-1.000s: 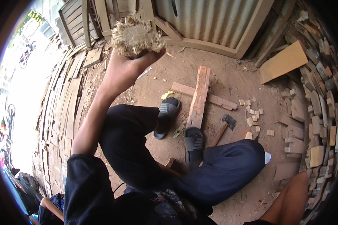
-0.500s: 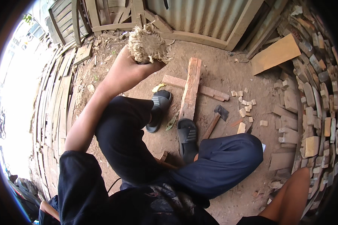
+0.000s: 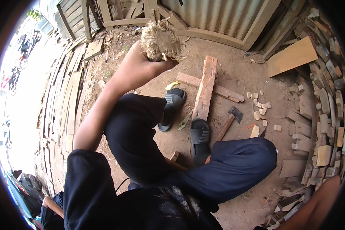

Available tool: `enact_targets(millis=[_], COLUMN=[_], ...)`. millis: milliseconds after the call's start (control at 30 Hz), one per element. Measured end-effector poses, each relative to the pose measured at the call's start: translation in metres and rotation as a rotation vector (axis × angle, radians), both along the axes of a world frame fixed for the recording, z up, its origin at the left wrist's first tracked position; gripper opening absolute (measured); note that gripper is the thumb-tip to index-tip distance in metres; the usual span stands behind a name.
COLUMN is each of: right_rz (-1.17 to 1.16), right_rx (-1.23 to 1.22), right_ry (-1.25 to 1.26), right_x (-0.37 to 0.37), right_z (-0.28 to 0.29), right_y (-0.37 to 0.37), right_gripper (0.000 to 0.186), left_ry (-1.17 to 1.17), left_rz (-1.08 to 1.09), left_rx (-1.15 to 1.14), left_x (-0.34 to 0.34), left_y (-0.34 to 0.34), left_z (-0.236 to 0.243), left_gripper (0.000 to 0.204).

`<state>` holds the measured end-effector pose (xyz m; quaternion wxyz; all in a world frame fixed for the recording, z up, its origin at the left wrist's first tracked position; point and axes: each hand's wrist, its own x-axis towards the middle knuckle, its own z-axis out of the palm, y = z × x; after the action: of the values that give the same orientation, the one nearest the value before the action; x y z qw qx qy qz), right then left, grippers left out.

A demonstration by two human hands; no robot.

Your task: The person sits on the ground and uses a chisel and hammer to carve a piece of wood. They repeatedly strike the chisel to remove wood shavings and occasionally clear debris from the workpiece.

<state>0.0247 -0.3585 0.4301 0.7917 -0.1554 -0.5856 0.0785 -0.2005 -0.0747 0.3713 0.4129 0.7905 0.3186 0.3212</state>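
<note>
My left hand (image 3: 140, 69) is raised in front of me, its fingers wrapped round a thick wooden piece with a frayed, fibrous end (image 3: 161, 40). That shaggy end faces up toward me and hides the rest of the piece. Of my right arm (image 3: 318, 203), only a bent bare part shows at the lower right; the hand is out of view. Between my feet and beyond, a rough reddish wooden beam (image 3: 205, 86) lies across a flatter notched strip of wood (image 3: 228, 93). My sandalled right foot (image 3: 200, 136) is against the beam's near end.
A hatchet (image 3: 230, 119) lies on the dirt right of that foot, with several small wood blocks (image 3: 261, 111) beyond it. Stacked offcuts (image 3: 324, 122) line the right side, planks (image 3: 65, 103) the left. A corrugated metal panel (image 3: 218, 19) stands behind. Another person's arm (image 3: 53, 207) shows at lower left.
The whole view has shifted, so the ground and beams sit slightly further right. My left hand keeps its hold on the frayed wooden piece. My right arm has moved further toward the right edge.
</note>
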Motion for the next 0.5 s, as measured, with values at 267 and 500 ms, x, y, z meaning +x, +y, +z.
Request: enact_targets(millis=[267, 500], right_rz=[0.007, -0.015], right_rx=[-0.005, 0.02], right_ry=[0.006, 0.024], right_x=[0.0, -0.003], right_z=[-0.004, -0.009], right_y=[-0.003, -0.015], right_gripper=[0.016, 0.015], left_ry=[0.04, 0.007], left_rz=[-0.058, -0.083], left_rx=[-0.027, 0.058], left_x=[-0.005, -0.014], left_y=[0.001, 0.005], left_z=[0.002, -0.003], left_gripper=[0.027, 0.043])
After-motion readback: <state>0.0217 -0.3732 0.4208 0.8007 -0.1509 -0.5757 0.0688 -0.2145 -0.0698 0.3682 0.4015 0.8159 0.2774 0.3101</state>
